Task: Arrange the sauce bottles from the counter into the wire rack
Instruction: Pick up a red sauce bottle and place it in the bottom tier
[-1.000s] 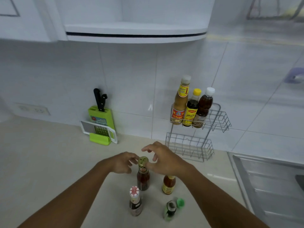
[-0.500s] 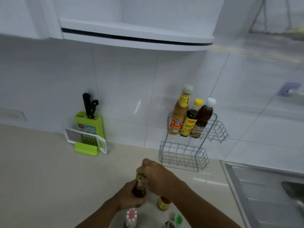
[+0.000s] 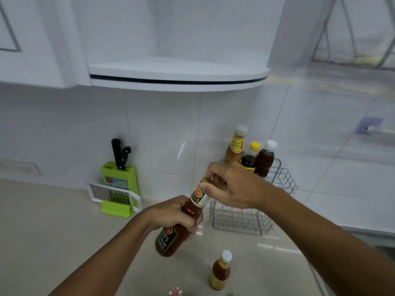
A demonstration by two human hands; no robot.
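A red sauce bottle (image 3: 171, 238) with a dark label is off the counter, tilted with its neck toward the wire rack (image 3: 277, 180). My left hand (image 3: 171, 212) grips its body. My right hand (image 3: 233, 186) closes around its neck and cap. The two-tier rack stands against the tiled wall; its upper tier holds three bottles (image 3: 250, 154), and its lower tier (image 3: 239, 223) looks empty. A small orange sauce bottle (image 3: 220, 272) with a white cap stands on the counter below my hands. A red-and-white cap (image 3: 175, 292) shows at the bottom edge.
A green knife block (image 3: 119, 178) with black-handled knives and a white grater (image 3: 113, 195) stand by the wall at left. A curved white shelf (image 3: 177, 75) hangs overhead. A sink edge (image 3: 380, 244) lies at right. The beige counter (image 3: 53, 221) stretches left.
The red sauce bottle has been lifted from the counter and tilted toward the rack, with both hands on it. The view has tipped upward, so the other counter bottles sit lower in frame.
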